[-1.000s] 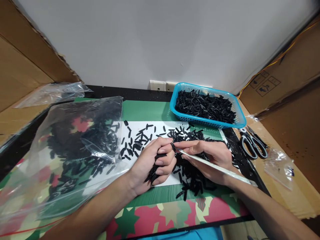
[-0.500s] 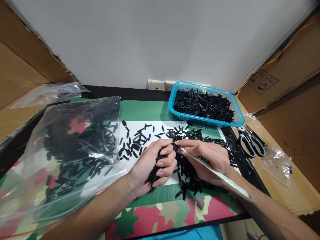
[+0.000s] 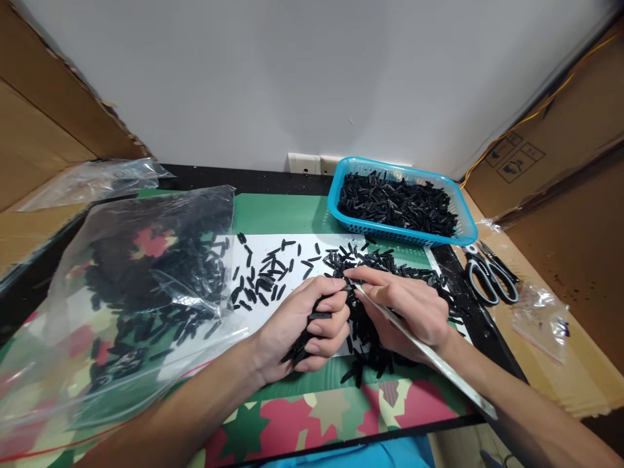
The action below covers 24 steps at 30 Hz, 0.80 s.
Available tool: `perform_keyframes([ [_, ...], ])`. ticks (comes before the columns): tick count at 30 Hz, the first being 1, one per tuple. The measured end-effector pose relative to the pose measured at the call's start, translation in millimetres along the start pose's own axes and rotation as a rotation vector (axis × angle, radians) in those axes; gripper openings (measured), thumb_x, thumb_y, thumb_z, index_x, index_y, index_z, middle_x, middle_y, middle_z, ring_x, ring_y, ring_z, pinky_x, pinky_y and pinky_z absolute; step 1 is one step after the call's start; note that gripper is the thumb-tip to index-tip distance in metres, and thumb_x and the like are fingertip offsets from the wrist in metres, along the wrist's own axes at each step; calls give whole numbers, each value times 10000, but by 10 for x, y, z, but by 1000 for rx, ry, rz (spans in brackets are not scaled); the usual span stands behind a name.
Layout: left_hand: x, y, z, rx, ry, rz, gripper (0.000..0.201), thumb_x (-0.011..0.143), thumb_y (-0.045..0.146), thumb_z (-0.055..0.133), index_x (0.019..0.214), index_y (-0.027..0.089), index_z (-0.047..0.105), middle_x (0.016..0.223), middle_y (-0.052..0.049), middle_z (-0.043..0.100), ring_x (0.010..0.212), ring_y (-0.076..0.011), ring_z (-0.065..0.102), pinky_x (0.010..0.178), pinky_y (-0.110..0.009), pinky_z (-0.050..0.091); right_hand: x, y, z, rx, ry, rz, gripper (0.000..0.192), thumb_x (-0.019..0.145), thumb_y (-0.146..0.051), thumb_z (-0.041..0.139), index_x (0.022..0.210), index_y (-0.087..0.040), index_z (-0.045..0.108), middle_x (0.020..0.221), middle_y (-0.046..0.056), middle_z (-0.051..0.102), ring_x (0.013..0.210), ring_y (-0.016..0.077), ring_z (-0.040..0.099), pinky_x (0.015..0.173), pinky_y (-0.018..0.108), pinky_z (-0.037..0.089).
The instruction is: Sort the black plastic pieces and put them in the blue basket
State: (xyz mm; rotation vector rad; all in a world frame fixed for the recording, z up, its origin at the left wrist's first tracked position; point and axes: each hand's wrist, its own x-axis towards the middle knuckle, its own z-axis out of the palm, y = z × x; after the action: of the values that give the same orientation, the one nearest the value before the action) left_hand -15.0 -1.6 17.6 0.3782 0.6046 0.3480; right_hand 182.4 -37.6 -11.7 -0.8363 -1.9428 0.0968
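Observation:
My left hand is closed around a bunch of small black strips, whose ends stick out below the fingers. Between its thumb and forefinger, one end of a small dark piece meets my right fingertips. My right hand pinches a long, thin, pale flat tool; its tail runs back over the wrist, and its tip is hidden among the fingers. Under and around both hands, loose black strips lie heaped on a white sheet. More strips are scattered left of the hands.
A blue basket full of black strips stands at the back right. Scissors and a small clear bag lie on cardboard at right. A large clear zip bag containing black strips covers the left side. Cardboard walls flank the table.
Both hands have shifted slightly right, still together at the fingertips. The pale tool's tail has dropped a little. The grip of each hand looks the same.

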Motion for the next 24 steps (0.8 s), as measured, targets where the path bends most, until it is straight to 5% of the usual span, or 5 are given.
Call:
perform_keyframes([
  [6,-19,39,12,-14,56,54,424,923,395,644,616,212,416,458,83,319,375,-67,193,240,-120,255,95,59,-99,-94,11,103,158,1001,-82,638,976,-238,636,1080,87,839,995,223,827,723,277,665],
  [15,-26,48,2,-62,52,52,415,910,384,648,609,210,421,451,82,328,380,-67,185,238,-126,246,129,223,-139,-439,-372,28,205,1079,-137,526,977,-199,693,1006,73,811,909,220,709,747,331,531],
  [19,-34,40,15,-57,51,52,421,915,392,642,609,212,415,454,80,323,382,-69,187,239,-124,247,126,244,-112,-445,-329,56,198,1052,-107,555,969,-210,702,952,63,795,840,211,659,723,335,508],
  [24,-27,40,21,-27,58,59,429,921,411,646,617,215,416,458,81,324,381,-70,198,237,-127,251,157,134,-125,-84,-152,213,99,1046,-185,620,1042,-216,714,899,50,768,768,181,689,702,309,541],
])
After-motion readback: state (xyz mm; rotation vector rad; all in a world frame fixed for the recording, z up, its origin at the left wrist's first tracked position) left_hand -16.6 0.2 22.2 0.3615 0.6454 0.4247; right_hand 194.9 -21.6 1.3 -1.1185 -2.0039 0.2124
